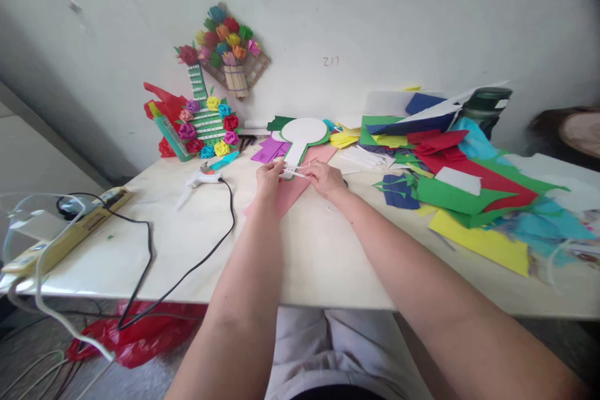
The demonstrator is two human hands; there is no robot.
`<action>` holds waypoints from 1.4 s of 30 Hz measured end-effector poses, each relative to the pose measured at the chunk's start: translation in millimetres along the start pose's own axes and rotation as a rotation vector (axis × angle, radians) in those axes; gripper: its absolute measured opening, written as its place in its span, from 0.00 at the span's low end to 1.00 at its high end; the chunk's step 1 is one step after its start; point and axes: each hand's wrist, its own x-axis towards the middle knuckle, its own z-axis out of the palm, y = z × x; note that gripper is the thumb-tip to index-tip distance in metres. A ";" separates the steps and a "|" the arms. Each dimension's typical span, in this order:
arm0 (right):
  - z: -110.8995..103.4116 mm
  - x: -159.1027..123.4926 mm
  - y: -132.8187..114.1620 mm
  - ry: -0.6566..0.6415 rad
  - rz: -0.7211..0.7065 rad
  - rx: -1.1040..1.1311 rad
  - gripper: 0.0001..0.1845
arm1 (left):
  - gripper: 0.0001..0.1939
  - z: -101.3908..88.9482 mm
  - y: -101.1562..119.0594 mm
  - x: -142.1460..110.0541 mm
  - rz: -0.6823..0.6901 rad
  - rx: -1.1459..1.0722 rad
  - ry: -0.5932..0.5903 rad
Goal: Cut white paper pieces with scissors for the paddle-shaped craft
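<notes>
The red handwritten "217" is legible on the pale wall (398, 25). A thin white paper strip (294, 172) is pinched between the fingertips of the left hand (270, 179) and right hand (327, 179), above the pink paper sheet (293, 195); both forearms are stretched forward.
</notes>
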 end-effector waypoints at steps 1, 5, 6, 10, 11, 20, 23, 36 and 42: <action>1.3 1.0 1.8 0.043 0.018 0.058 0.10 | 0.13 -0.1 -0.1 0.3 -0.018 -0.011 0.000; 10.6 6.0 12.6 0.183 0.155 0.284 0.09 | 0.11 1.0 -2.9 1.3 -0.077 -0.061 -0.152; 13.0 7.0 14.8 0.176 0.188 0.340 0.08 | 0.11 1.5 -3.8 1.2 -0.076 -0.071 -0.195; 16.8 8.7 14.6 0.054 0.394 0.620 0.04 | 0.10 2.4 -6.0 -0.9 -0.096 -0.108 -0.305; 16.0 8.7 12.3 0.022 0.456 0.699 0.03 | 0.11 2.4 -5.9 -1.5 -0.104 -0.114 -0.327; 5.1 7.1 -0.7 -0.045 0.511 0.895 0.04 | 0.21 5.4 1.9 -5.4 -0.155 -0.220 -0.314; 3.5 5.9 -1.7 -0.059 0.489 0.874 0.03 | 0.19 4.8 3.7 -7.0 -0.117 -0.177 -0.337; -8.9 4.9 -6.8 -0.059 0.612 1.243 0.07 | 0.13 4.2 -3.9 0.1 -0.090 -0.126 -0.363; -4.7 4.7 -4.4 -0.080 0.678 1.237 0.03 | 0.13 4.7 -1.2 -1.0 -0.107 -0.082 -0.333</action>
